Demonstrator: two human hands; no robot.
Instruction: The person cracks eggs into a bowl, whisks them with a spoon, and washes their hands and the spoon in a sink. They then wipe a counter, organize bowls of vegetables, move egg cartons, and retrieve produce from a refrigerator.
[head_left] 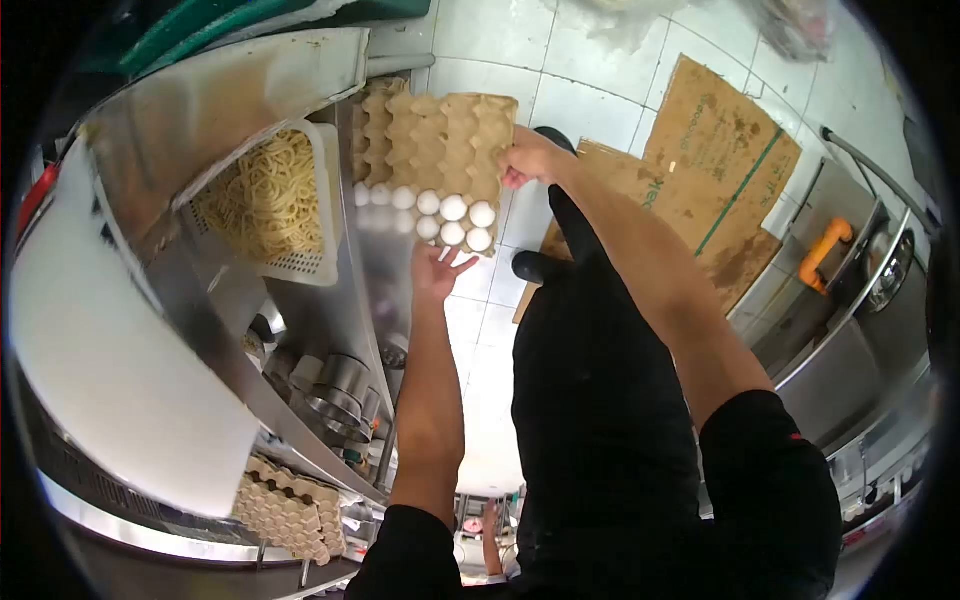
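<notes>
A brown cardboard egg tray (440, 130) is held out beside the steel counter. Several white eggs (453, 207) sit in the rows nearest me, while its other cups hold none. My right hand (535, 160) grips the right edge, fingers closed round the cardboard. At the near edge, just below the eggs, is my left hand (435, 272). Its fingers are stretched out and apart, with the tips by the tray's rim; whether they bear any of its weight I cannot make out.
Noodles (268, 195) fill a white perforated basket (328, 200) at the left. Metal pots (342, 390) stand in the steel counter below it. More egg trays (290, 508) are stacked at lower left. Flattened cardboard (715, 150) covers floor tiles. Another person's arm (491, 540) shows at the bottom.
</notes>
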